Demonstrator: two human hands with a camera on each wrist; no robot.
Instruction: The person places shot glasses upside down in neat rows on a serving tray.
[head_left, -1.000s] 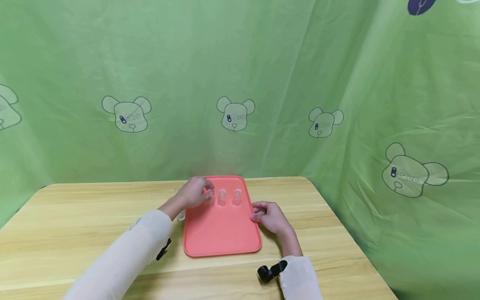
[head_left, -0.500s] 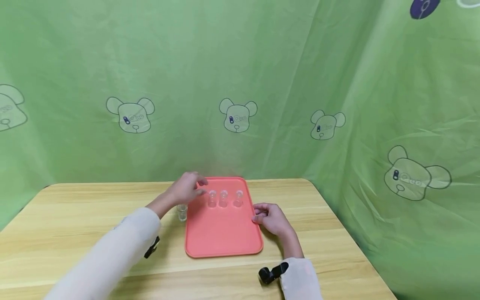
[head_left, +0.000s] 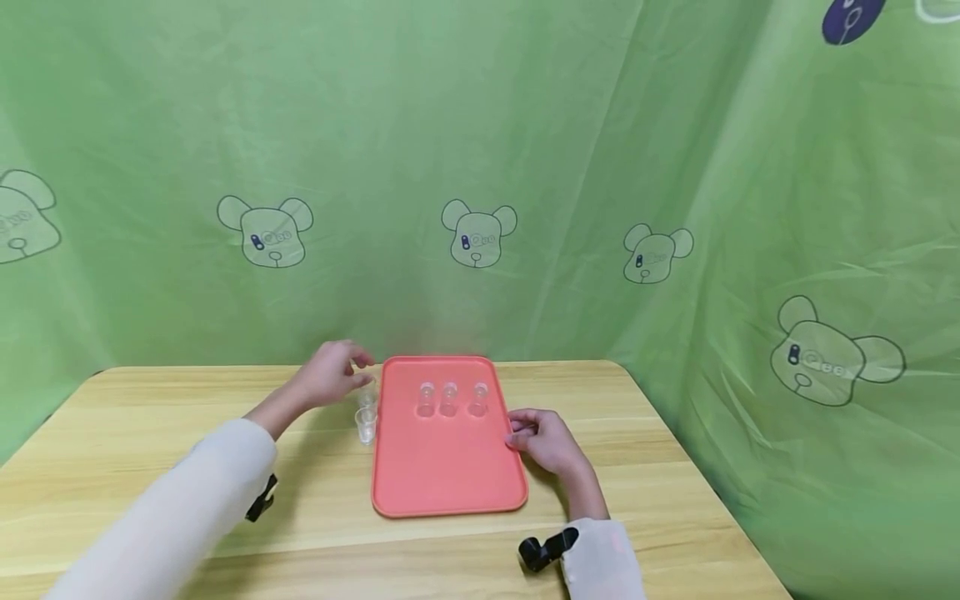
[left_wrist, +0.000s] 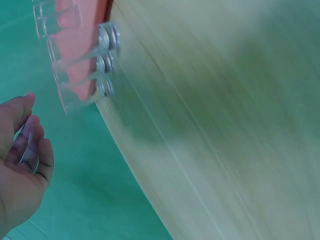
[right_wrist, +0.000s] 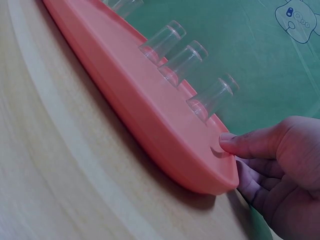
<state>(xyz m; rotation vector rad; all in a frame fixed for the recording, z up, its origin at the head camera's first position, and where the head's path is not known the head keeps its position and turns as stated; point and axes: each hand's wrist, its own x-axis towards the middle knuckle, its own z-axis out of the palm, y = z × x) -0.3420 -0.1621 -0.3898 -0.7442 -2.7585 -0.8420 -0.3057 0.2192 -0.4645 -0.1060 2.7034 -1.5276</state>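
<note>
resting on the wooden surface [head_left: 187, 400], the pink tray [head_left: 448, 475] carried three small clear cups [head_left: 448, 398] standing upright in a row near its far end. the right hand [head_left: 546, 438] gripped the tray's right rim, its thumb [right_wrist: 250, 144] pressed on top of the edge and the other fingers curled beneath it, as the right wrist view showed. the left hand [head_left: 330, 379] hovered just left of the tray's far left corner, above two more clear cups [head_left: 366, 414] that stood on the bare surface right beside the tray's left edge, one behind the other. the fingers of that hand were loosely bent and spread, holding nothing; in the left wrist view the palm [left_wrist: 20, 175] lay open, well apart from the cups seen there. whether the fingertips touched the farther cup could not be told from the head view. both arms wore pale long sleeves [head_left: 172, 517], and a black strap clip [head_left: 543, 546] showed at the right wrist. a green curtain [head_left: 480, 125] printed with bear heads hung behind and to the right of the surface.
</note>
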